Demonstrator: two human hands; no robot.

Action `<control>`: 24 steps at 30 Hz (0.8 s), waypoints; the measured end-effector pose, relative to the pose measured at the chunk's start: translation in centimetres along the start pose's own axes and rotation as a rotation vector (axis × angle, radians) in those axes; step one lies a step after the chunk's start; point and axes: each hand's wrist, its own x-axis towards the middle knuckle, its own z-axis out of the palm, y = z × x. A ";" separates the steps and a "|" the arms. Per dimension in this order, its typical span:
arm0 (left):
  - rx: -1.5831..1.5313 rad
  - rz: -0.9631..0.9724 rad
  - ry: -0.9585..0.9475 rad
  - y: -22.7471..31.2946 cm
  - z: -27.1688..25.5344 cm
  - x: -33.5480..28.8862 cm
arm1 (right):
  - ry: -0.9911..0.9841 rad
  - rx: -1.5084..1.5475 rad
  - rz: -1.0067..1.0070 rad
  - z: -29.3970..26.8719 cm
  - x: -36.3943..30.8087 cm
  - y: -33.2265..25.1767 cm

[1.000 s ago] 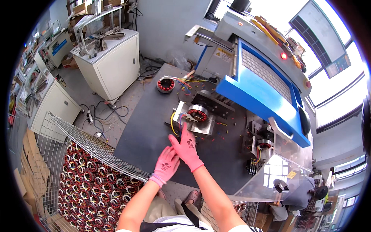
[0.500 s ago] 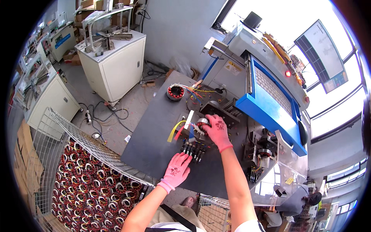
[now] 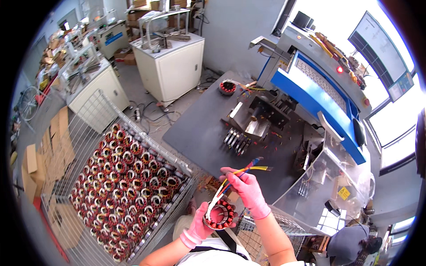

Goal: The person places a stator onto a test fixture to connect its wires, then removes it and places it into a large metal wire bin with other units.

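Observation:
Close to my body I hold a motor stator (image 3: 230, 213), a ring with dark red windings around its inside. My left hand (image 3: 197, 229) is closed around its left side. From the ring a white-sleeved bundle of lead wires (image 3: 216, 199) runs up to the right, with yellow, blue and red ends. My right hand (image 3: 250, 193) grips this bundle between thumb and fingers. Beyond the hands, a metal fixture (image 3: 257, 127) stands on the dark table (image 3: 191, 135), with a row of black and silver clamp-like pieces (image 3: 237, 141) in front of it.
A wire-mesh basket (image 3: 190, 188) full of similar stators stands at the left. Another stator (image 3: 227, 88) lies at the table's far end. At the right are a blue-fronted machine (image 3: 310, 104) and a clear guard panel (image 3: 306, 195). Wire scraps litter the table.
The stator has come off the fixture area and down toward my body. My left hand has left the clamp-like pieces and now holds the ring; my right holds its wires. The view has shifted left.

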 end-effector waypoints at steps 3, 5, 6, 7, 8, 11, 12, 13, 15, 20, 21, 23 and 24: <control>-0.139 0.042 0.070 -3.8 0.1 -3.9 | -0.145 0.206 0.065 -0.7 -2.9 2.5; -0.287 0.053 0.085 -5.7 -0.1 -6.1 | -0.083 0.402 0.115 1.3 -5.2 3.1; -0.338 0.070 0.107 -6.7 -0.3 -7.1 | -0.054 0.496 0.148 2.3 -6.4 3.5; -0.393 0.088 0.125 -7.6 -0.4 -8.1 | -0.089 0.391 0.100 2.8 -7.2 4.6; -0.388 0.094 0.164 -8.0 -0.2 -9.1 | -0.127 0.288 0.049 3.0 -7.9 5.9; -0.355 0.222 0.277 -9.3 0.9 -12.7 | -0.147 -0.122 -0.010 6.6 -11.3 5.9; -0.365 0.247 0.286 -9.7 0.8 -13.8 | -0.193 -0.329 -0.140 7.8 -12.7 5.7; -0.372 0.278 0.298 -9.9 0.7 -15.1 | -0.240 -0.531 -0.275 8.9 -13.8 6.0; -0.415 0.336 0.329 -10.2 -0.2 -17.8 | -0.435 -1.014 -0.667 11.2 -15.0 7.3; -0.471 0.465 0.318 -10.0 -4.3 -26.2 | -0.849 -1.044 -0.365 19.3 -16.9 10.1; -0.473 0.476 0.334 -9.7 -5.4 -28.1 | -0.953 -0.996 -0.291 21.1 -17.0 10.7; -0.253 0.614 0.369 -9.7 -8.1 -32.4 | -1.207 -1.091 -0.228 25.5 -17.7 12.9; -0.419 0.613 0.397 -10.1 -9.7 -34.3 | -1.319 -1.162 -0.168 27.9 -18.0 14.1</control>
